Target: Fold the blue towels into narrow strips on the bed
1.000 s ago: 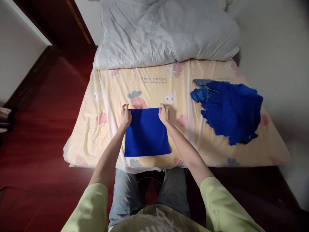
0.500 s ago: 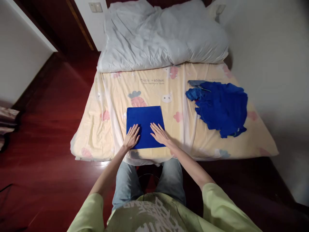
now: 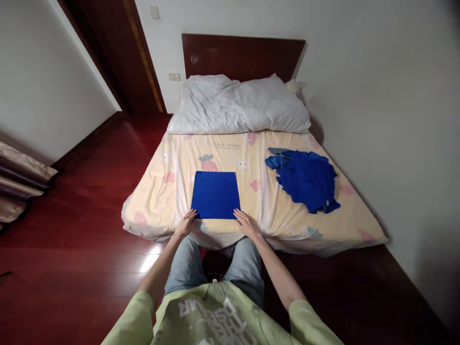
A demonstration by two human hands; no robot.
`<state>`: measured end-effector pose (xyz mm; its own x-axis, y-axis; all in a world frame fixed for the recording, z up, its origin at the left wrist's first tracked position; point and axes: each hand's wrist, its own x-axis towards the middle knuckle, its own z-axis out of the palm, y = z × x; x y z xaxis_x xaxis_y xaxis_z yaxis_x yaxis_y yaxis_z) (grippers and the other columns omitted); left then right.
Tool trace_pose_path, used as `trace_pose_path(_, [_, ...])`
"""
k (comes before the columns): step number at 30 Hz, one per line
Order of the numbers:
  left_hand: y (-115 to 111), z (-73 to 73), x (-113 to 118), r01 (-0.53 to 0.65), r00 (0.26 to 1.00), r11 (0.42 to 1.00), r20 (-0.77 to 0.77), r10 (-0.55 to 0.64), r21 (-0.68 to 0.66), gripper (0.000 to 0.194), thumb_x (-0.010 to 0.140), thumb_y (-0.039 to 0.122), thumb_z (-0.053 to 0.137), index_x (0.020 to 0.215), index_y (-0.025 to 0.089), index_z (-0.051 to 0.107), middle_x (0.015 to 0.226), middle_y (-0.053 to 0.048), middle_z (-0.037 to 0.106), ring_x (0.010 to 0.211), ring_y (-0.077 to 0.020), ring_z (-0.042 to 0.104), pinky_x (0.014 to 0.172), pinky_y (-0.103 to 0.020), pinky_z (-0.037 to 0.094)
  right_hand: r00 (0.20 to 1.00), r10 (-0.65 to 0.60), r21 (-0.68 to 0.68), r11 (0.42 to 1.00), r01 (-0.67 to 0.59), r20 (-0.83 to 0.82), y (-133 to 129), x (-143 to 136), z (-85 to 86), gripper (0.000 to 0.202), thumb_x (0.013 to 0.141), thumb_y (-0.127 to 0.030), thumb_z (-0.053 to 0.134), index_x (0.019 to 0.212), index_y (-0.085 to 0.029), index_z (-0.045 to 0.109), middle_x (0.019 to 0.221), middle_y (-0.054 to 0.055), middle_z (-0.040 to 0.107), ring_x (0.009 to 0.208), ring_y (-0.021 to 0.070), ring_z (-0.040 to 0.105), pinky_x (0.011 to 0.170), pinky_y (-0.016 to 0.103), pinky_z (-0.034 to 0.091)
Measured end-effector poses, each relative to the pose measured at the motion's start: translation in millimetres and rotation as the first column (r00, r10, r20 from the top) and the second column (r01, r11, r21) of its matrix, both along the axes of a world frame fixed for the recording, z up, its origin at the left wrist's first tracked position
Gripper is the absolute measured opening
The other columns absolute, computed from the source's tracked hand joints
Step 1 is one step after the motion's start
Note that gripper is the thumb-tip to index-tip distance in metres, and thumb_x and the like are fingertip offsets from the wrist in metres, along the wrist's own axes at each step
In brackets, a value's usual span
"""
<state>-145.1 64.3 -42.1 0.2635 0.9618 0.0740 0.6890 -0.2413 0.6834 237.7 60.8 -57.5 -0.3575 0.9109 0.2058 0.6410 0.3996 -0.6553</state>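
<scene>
A flat blue square of folded cloth (image 3: 215, 194) lies near the foot of the bed, its surface smooth. At its near left corner rests my left hand (image 3: 187, 223), fingers stretched over the edge. My right hand (image 3: 245, 222) touches the near right corner in the same way, fingers extended. Both thumbs are hard to make out. To the right is a crumpled heap of blue clothes (image 3: 307, 179), with a grey-blue piece at its far left end; neither hand touches it.
The bed has a yellow sheet (image 3: 154, 191) with rabbit and carrot prints. A bunched white quilt (image 3: 237, 108) lies before the dark wooden headboard (image 3: 242, 57). A wall (image 3: 377, 120) runs along the right side. Red floor (image 3: 93, 201) and a curtain (image 3: 21, 182) are at the left.
Both hands have slid from the middle of the folded blue cloth back to its near corners. My view has tilted up, so the headboard now shows.
</scene>
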Motion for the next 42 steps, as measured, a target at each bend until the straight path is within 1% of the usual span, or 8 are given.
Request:
trace_pose_path(7, [16.9, 4.7, 15.2, -0.182, 0.981, 0.983, 0.069, 0.181, 0.011, 0.053, 0.064, 0.005, 0.050, 0.106, 0.020, 0.078, 0.125, -0.008, 0.076, 0.133, -0.0273, 0.064, 0.121, -0.052, 0.047, 0.971, -0.203, -0.037, 0.979, 0.200, -0.124, 13.4, -15.9, -4.3, 0.059, 0.077, 0.001, 0.045, 0.120, -0.018, 0.078, 0.136, 0.011, 0.072, 0.135, 0.0237, 0.065, 0.120, 0.049, 0.050])
trace_pose_path(13, [21.4, 8.2, 12.5, -0.271, 0.959, 0.962, 0.092, 0.266, 0.043, 0.052, 0.064, 0.009, 0.047, 0.102, 0.024, 0.079, 0.114, -0.004, 0.079, 0.117, -0.0259, 0.071, 0.112, -0.048, 0.056, 0.889, -0.329, -0.017, 0.940, 0.342, -0.319, 19.4, -19.6, -5.7, 0.056, 0.067, 0.000, 0.046, 0.103, -0.024, 0.082, 0.118, 0.007, 0.080, 0.117, 0.0241, 0.073, 0.110, 0.048, 0.057])
trace_pose_path(17, [27.3, 7.0, 11.4, -0.266, 0.960, 0.963, 0.098, 0.262, 0.032, 0.045, 0.069, 0.013, 0.049, 0.102, 0.023, 0.079, 0.112, -0.007, 0.078, 0.113, -0.0270, 0.071, 0.107, -0.046, 0.058, 0.858, -0.339, -0.092, 0.939, 0.330, -0.386, 26.7, -13.7, -5.7, 0.052, 0.061, -0.006, 0.046, 0.094, -0.024, 0.083, 0.107, 0.006, 0.082, 0.107, 0.0248, 0.075, 0.105, 0.047, 0.059])
trace_pose_path(20, [28.5, 1.7, 9.4, -0.269, 0.957, 0.963, 0.116, 0.265, 0.020, 0.040, 0.077, 0.019, 0.050, 0.105, 0.025, 0.077, 0.116, -0.007, 0.077, 0.116, -0.0268, 0.069, 0.108, -0.045, 0.057, 0.844, -0.354, -0.171, 0.935, 0.311, -0.403, 30.5, -8.1, -4.2, 0.052, 0.062, -0.009, 0.047, 0.097, -0.024, 0.083, 0.108, 0.006, 0.081, 0.105, 0.0243, 0.075, 0.101, 0.042, 0.060])
trace_pose_path(25, [24.7, -8.0, 5.7, -0.304, 0.915, 0.952, 0.288, 0.282, 0.032, 0.035, 0.088, 0.029, 0.049, 0.111, 0.025, 0.075, 0.120, -0.009, 0.076, 0.118, -0.0254, 0.070, 0.110, -0.047, 0.055, 0.810, -0.390, -0.234, 0.919, 0.317, -0.438, 27.6, -4.4, -6.7, 0.052, 0.068, -0.011, 0.047, 0.103, -0.025, 0.082, 0.113, 0.006, 0.080, 0.111, 0.0240, 0.074, 0.105, 0.042, 0.058])
trace_pose_path(31, [22.8, -7.1, 10.1, -0.340, 0.887, 0.938, 0.355, 0.294, 0.073, 0.033, 0.090, 0.034, 0.052, 0.107, 0.021, 0.077, 0.117, -0.011, 0.078, 0.118, -0.0250, 0.070, 0.110, -0.049, 0.055, 0.812, -0.411, -0.185, 0.912, 0.367, -0.415, 18.3, -6.6, -7.2, 0.051, 0.077, -0.012, 0.046, 0.113, -0.025, 0.080, 0.121, 0.006, 0.078, 0.117, 0.0234, 0.072, 0.110, 0.044, 0.056])
trace_pose_path(36, [19.8, -6.0, 10.6, -0.319, 0.916, 0.939, 0.297, 0.270, 0.131, 0.033, 0.091, 0.040, 0.052, 0.098, 0.024, 0.080, 0.117, -0.009, 0.078, 0.122, -0.0256, 0.068, 0.110, -0.050, 0.056, 0.812, -0.388, -0.075, 0.915, 0.397, -0.436, 11.1, -9.4, -8.5, 0.053, 0.077, -0.009, 0.045, 0.113, -0.027, 0.080, 0.122, 0.006, 0.077, 0.122, 0.0233, 0.069, 0.112, 0.046, 0.055])
trace_pose_path(42, [18.5, -12.1, 11.4, -0.301, 0.885, 0.953, 0.381, 0.266, 0.032, 0.034, 0.093, 0.041, 0.052, 0.101, 0.021, 0.079, 0.116, -0.010, 0.079, 0.116, -0.0249, 0.073, 0.109, -0.048, 0.057, 0.776, -0.476, -0.196, 0.879, 0.435, -0.413, 11.3, -7.4, -14.0, 0.053, 0.075, -0.011, 0.045, 0.113, -0.024, 0.080, 0.121, 0.006, 0.078, 0.117, 0.0233, 0.073, 0.110, 0.045, 0.057])
